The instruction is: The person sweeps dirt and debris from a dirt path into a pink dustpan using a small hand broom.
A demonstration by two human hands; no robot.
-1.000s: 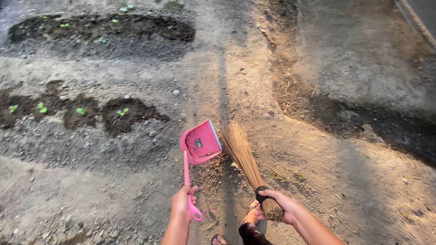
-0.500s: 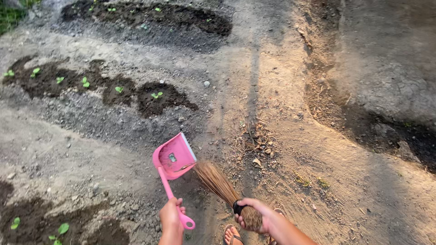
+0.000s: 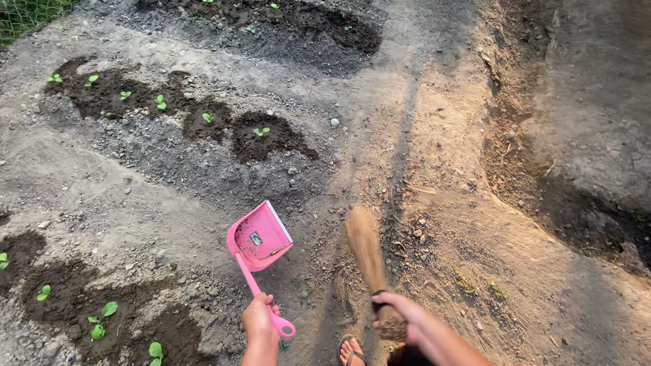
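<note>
Only 1 view was given, from a camera worn on the person's head. It looked steeply down and forward over bare garden ground, so the far ground filled the top of the frame and the person's own forearms entered at the bottom edge. The left hand and right hand sat low in the frame, near the lens, with a sandalled foot just between them. Planted soil patches lay farther off at upper left. With no 2nd view, nothing was shared.
</note>
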